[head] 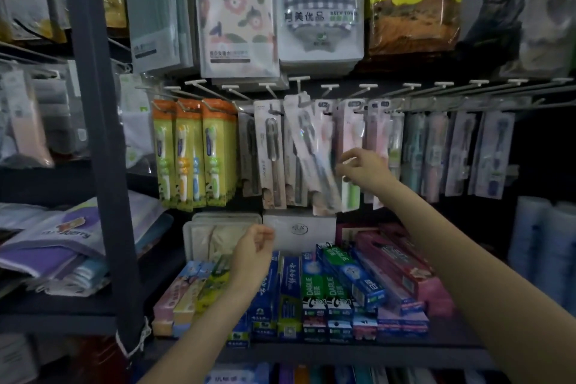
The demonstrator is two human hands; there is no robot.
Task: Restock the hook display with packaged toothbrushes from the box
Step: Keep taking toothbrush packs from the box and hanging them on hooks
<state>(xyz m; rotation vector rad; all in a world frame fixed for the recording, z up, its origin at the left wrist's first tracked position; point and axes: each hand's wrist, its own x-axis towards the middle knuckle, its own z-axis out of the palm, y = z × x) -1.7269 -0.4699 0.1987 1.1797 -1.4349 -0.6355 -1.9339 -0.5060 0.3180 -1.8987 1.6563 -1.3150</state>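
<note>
Nearest me, my left hand (254, 254) hangs over the toothpaste boxes (327, 287) on the shelf (358, 349), fingers loosely curled and holding nothing. Further out, my right hand (364, 170) is raised to the row of hooks, thumb and fingers spread beside the lower part of a tilted toothbrush pack (311, 156); the pack is smeared with motion, so I cannot tell whether my fingertips pinch its edge or have just let it go. Its top sits up by a hook (300, 87) near the middle of the rail (436, 106), while the bottom swings out to the right across the packs hanging straight behind it. To do this well, I judge I should steady the pack near its lower edge, check that its hole is fully over the hook tip, slide it back against the others, and let it settle upright without dragging its neighbours. The yellow toothbrush packs (190, 153) hang toward the left end of the rail, pale ones toward the right. The box I restock from is not in view. The hole in the pack and the hook tip are blurred together, so I cannot confirm it is threaded. The far right of the display fades into darkness, and towel packs (321, 9) above are cut off at the top.
</note>
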